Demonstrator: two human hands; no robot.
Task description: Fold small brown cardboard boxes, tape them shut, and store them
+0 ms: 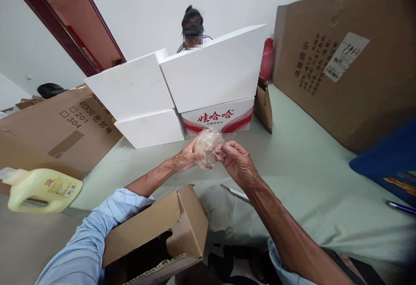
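A crumpled ball of clear plastic film (209, 146) is held up over the table in front of the boxes. My left hand (188, 154) grips it from the left side, with some fingers hidden behind the film. At its right edge my right hand (238, 159) pinches a bit of the film between thumb and fingers. Below my right wrist, a white pen-like tool with a thin dark tip (237, 193) lies on the cloth. An open brown cardboard box (146, 228) stands by my left forearm at the near edge.
White boxes (214, 75) are stacked ahead, one a red-and-white printed carton (217, 116); a person (191, 29) is behind them. Large cardboard cartons stand left (74, 133) and right (338, 59). A yellow jug (45, 191) is at left, a blue object (390, 159) and pen (401, 207) at right.
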